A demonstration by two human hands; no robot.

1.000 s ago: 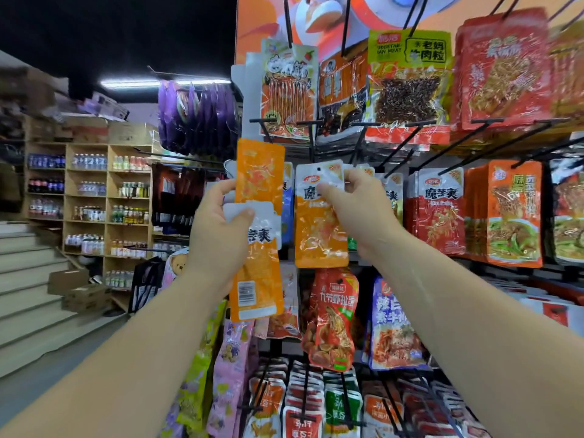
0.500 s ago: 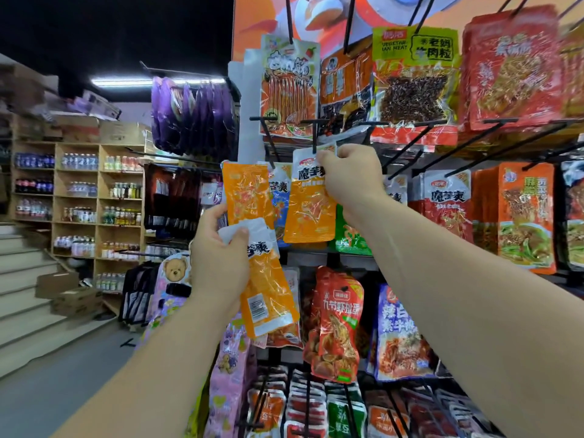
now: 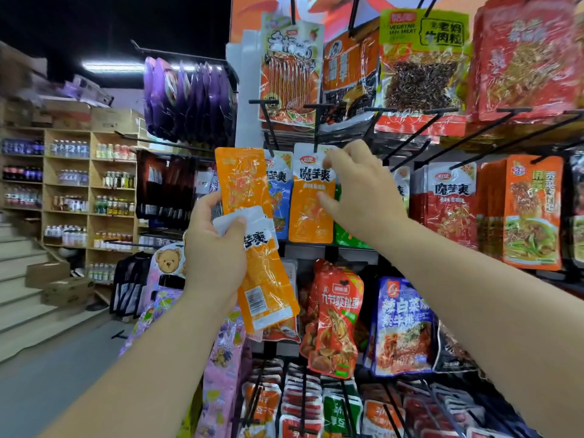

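My left hand [image 3: 211,257] grips a small bunch of orange snack packets by their white tops. One packet [image 3: 241,181] sticks up from the fist and another [image 3: 268,295] hangs down with its barcode showing. A matching orange packet [image 3: 311,213] hangs from a black peg hook [image 3: 316,128] on the display rack. My right hand [image 3: 363,194] is right beside it with fingers loosely spread; the thumb touches the packet's right edge and a fingertip is near its white top.
The rack carries hooks full of packets: blue ones [image 3: 279,197] behind, red ones [image 3: 448,203] to the right, purple ones [image 3: 189,99] on the upper left. On the far left are wooden shelves of bottles [image 3: 66,191], cardboard boxes [image 3: 63,286] and stairs [image 3: 19,295].
My right hand raised the orange packet to the peg hook, then loosened its pinch; the packet now hangs from the hook. My left hand kept its bunch and shifted slightly.
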